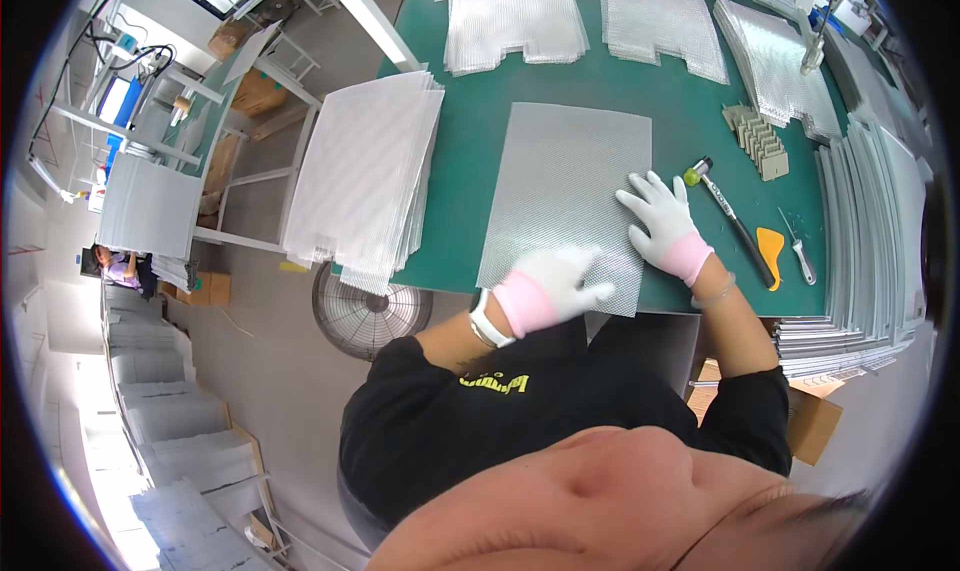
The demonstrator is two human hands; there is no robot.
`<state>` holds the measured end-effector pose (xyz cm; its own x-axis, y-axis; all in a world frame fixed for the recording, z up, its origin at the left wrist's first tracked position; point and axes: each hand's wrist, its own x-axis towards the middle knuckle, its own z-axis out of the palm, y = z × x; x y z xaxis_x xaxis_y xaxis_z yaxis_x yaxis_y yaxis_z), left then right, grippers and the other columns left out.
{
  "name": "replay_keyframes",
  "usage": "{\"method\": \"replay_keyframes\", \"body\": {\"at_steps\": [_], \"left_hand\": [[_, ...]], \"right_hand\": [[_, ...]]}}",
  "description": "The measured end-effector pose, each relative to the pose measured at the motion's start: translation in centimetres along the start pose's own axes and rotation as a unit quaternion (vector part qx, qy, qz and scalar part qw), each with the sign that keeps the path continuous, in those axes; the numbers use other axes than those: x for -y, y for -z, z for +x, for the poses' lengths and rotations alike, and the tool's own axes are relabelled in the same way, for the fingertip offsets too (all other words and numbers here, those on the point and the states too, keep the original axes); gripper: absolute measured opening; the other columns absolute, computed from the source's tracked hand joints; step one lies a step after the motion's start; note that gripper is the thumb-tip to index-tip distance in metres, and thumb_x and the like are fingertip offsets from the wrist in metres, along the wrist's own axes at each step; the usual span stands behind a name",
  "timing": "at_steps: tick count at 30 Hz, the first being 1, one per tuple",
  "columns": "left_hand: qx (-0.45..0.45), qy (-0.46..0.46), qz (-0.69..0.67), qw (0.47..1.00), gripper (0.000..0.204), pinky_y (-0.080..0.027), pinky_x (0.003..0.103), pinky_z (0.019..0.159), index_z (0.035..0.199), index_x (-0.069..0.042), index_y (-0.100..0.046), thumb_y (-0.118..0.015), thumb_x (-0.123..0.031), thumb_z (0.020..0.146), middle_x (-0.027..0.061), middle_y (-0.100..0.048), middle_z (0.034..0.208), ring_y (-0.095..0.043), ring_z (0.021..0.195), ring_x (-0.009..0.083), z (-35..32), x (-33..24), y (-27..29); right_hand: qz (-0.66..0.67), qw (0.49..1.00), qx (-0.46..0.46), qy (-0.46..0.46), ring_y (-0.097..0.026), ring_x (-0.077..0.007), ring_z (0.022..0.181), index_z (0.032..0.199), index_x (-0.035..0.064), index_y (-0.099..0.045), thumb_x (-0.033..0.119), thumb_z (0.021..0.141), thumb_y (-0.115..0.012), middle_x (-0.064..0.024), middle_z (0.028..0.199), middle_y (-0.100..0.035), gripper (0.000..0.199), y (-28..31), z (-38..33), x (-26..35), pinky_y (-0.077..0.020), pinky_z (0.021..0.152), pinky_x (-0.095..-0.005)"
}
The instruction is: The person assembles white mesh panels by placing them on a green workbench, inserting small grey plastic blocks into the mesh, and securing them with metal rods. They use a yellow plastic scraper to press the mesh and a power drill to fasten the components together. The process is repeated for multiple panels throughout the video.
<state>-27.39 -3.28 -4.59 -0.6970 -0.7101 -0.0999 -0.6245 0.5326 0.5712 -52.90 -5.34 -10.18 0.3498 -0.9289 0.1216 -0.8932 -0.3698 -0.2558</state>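
A grey fine-mesh sheet [570, 181] with a notched lower edge lies flat on the green work table [465, 171] in front of me. My left hand [555, 286], in a white glove with a pink cuff, is over the sheet's near edge. Its thumb sticks out to the right, and its fingers are stretched out but a little blurred. On the sheet's right edge rests my right hand [662, 221], gloved the same way, with its fingers spread. Neither hand grips anything visible. A mallet [735, 221] with a black and yellow-green head lies just right of my right hand.
An orange scraper [769, 251] and a white-handled screwdriver-like tool [803, 261] lie at the right. Beyond them are several beige stacked pieces [757, 141]. Stacks of mesh sheets [365, 161] stand left and far. Framed panels [875, 221] line the right side; a floor fan [372, 311] stands below left.
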Motion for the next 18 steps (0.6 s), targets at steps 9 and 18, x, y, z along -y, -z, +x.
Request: {"method": "replay_keyframes", "body": {"at_steps": [9,18], "left_hand": [[-0.076,0.089,0.224,0.968,0.089,-0.015,0.062,0.125,0.158,-0.005,-0.038,-0.064,-0.059,0.091,0.0256,-0.031,0.164,-0.025,0.151,0.0495,1.6,9.3,-0.1],[-0.072,0.114,0.211,0.968,0.089,-0.014,0.063,0.124,0.158,-0.004,-0.038,-0.062,-0.06,0.093,0.0264,-0.031,0.163,-0.025,0.151,0.0502,1.3,8.3,-1.4]], "right_hand": [[0.108,0.977,-0.184,-0.019,-0.061,-0.0397,0.119,0.121,0.0029,-0.068,0.027,0.094,-0.064,-0.018,0.132,-0.065,0.037,0.6,22.8,-5.9,-0.0441,0.108,-0.0533],[-0.084,0.957,0.014,-0.277,-0.066,-0.0327,0.12,0.122,0.0102,-0.069,0.028,0.096,-0.059,-0.0167,0.13,-0.067,0.033,-0.3,33.9,-3.4,-0.0461,0.103,-0.0506]]}}
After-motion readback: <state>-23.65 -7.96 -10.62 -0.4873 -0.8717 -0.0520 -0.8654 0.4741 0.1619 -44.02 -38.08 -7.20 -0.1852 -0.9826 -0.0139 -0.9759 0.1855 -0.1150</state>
